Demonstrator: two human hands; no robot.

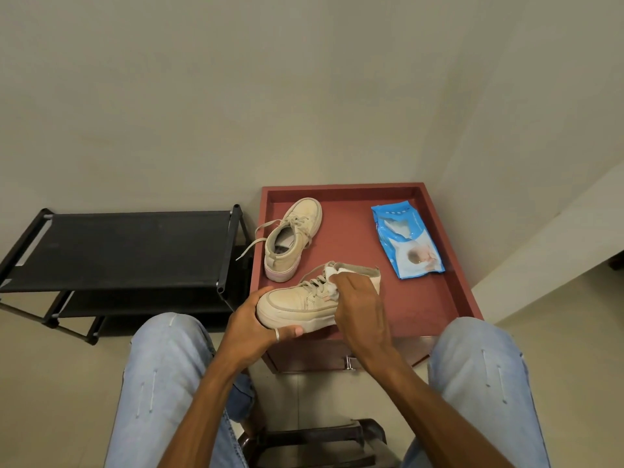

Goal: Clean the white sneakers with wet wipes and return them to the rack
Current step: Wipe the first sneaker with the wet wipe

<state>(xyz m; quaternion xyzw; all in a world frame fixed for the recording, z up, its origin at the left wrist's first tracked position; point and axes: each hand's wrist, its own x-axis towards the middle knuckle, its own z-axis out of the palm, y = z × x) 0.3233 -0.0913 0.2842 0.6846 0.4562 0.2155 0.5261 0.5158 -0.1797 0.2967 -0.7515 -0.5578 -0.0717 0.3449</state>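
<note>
My left hand [251, 327] grips the toe and sole of an off-white sneaker [297, 304] held on its side above the front of the red table [435, 298]. My right hand [359, 304] presses a white wet wipe [332, 276] against the sneaker's laces and tongue. The second sneaker [292, 239] stands upright on the table behind it, toe pointing away, laces hanging over the left rim. A blue wet-wipe pack [407, 241] lies flat on the table's right side.
A black shoe rack [128, 251] with fabric shelves stands left of the table against the wall. My knees in light jeans frame the table's front. A dark stool [317, 440] sits below me. The table has a raised rim.
</note>
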